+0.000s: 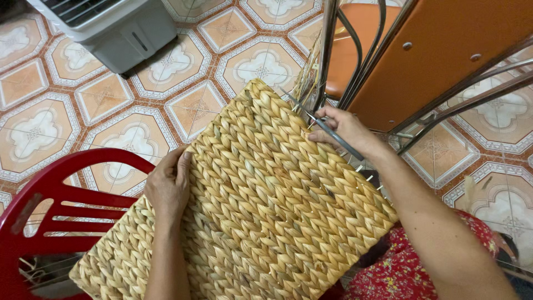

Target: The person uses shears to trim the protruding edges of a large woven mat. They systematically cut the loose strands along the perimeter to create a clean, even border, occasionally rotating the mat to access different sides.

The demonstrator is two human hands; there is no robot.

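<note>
A: Status on the weave?

B: Woven straw panel (261, 205) lies tilted across the person's lap, spanning both hands. Looks like trimming or finishing along its far edge, my read only.

A: Left hand?

B: Left hand (168, 186) lies flat on the panel's near-left edge, fingers together and curled over the rim, pressing it down. Nothing pinched.

A: Right?

B: Right hand (344, 130) is closed around grey scissors (325, 125), blades pointing up and away from the hand, tips at the panel's upper right edge. Can't tell if the blades are apart or shut. Loose straw ends (308, 78) stick up just beyond the tips.

A: Surroundings?

B: Red plastic chair (50, 194) left of the left hand, partly under the panel. Orange chair with metal frame (438, 50) just beyond the right hand. Grey fan unit (111, 25) far off on the tiled floor (111, 119).

A: What does the next cut need?

B: Judgement: the left hand holding the panel steady, blade tips kept close to the stray ends but clear of the woven rows, otherwise the braid gets nicked.
</note>
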